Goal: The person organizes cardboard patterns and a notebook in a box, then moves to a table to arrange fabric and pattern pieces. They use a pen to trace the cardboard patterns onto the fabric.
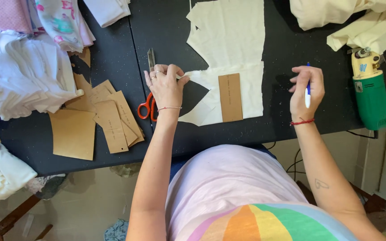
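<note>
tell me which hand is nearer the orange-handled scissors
Left. The left hand lies over the scissors at the cloth's edge; the right hand, holding a pen, is far across the cream cloth.

Under my left hand (165, 87) lie the scissors (148, 96), and just right of it the fabric (233, 53) spreads on the table (112, 58), a template (230, 97) lying on it. Left of that hand sit more templates (99, 120) and a cloth stack (21, 71). My right hand (307, 91) holds a pen (308, 91); the cutter (369, 93) lies to its right.
</note>
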